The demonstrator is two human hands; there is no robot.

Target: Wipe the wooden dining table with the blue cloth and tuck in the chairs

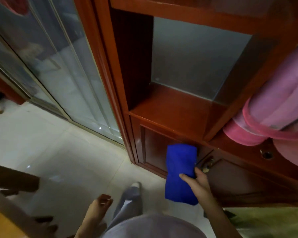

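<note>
Blue cloth (pixel 180 172) pinched in right hand (pixel 195 182), left hand (pixel 100 203) loose, holding nothing, wooden cabinet (pixel 170 107) behind

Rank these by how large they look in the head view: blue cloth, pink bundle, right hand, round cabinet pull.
1. pink bundle, cut off by the frame edge.
2. blue cloth.
3. right hand, pinching the cloth.
4. round cabinet pull, clearly smallest.
Apparent size only: depths differ.

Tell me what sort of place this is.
Most likely a room in a home: a red-brown wooden cabinet with pink fabric stored in it, a glass door beside it, and a pale tiled floor.
</note>
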